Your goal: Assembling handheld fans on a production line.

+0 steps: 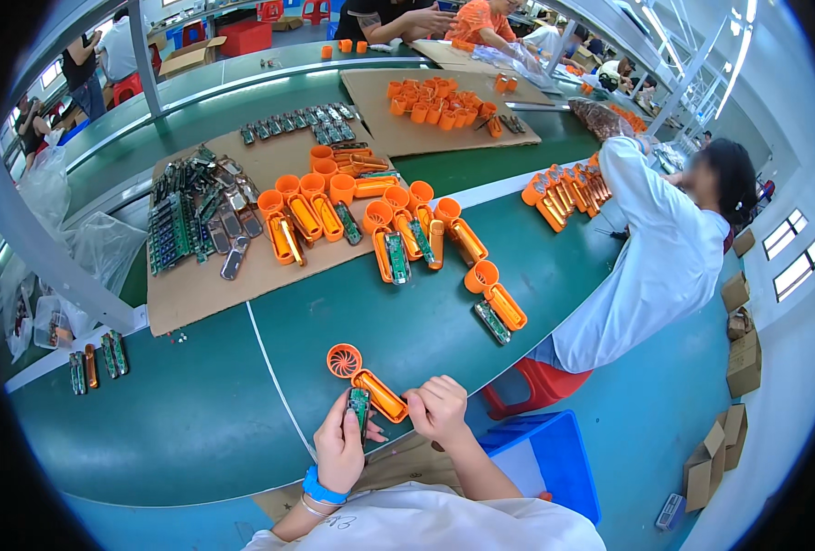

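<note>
My left hand (pixel 341 447), with a blue band on its wrist, is closed around a small green circuit board (pixel 359 402). Right beside that board is an orange plastic housing (pixel 380 396) with a long hollow handle and a round slotted head (pixel 344 360). My right hand (pixel 439 410) is curled closed at the lower right end of the housing, its fingertips close to the rim. Whatever may be inside its fingers is hidden. Farther along the bench, another orange housing (pixel 505 307) lies with a circuit board (pixel 493 323) against it.
A cardboard sheet (pixel 196 308) on the green bench (pixel 169 413) carries piled circuit boards (pixel 173 230) and orange housings (pixel 306 216). Several boards (pixel 113 354) lie at left. A person in white (pixel 637 257) sits at right, near a blue bin (pixel 568 464).
</note>
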{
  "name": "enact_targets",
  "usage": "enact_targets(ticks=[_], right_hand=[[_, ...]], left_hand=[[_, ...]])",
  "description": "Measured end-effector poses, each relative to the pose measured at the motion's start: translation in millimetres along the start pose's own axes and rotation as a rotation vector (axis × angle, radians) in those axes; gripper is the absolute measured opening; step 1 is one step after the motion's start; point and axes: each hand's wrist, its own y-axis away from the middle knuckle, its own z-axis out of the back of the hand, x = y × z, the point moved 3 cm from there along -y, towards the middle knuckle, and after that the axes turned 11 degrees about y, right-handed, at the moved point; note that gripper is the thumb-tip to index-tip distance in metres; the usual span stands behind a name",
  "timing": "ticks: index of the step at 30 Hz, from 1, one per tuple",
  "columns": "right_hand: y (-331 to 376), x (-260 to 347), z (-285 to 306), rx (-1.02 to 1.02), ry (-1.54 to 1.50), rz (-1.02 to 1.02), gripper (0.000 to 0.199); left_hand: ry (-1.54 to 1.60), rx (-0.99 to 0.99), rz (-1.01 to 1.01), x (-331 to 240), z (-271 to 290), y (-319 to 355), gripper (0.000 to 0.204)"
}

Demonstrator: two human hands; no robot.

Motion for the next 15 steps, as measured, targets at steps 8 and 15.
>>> enact_targets(ticks=[8, 15], right_hand=[[1.3, -0.8, 1.0, 0.008, 0.009, 0.001, 0.012], [3.3, -3.5, -0.1, 0.013, 0.011, 0.009, 0.011]], left_hand=[[-0.006, -0.004, 0.02, 1.2, -0.2, 0.3, 0.036], [0.0, 0.016, 0.017, -1.4, -1.6, -0.9, 0.037]])
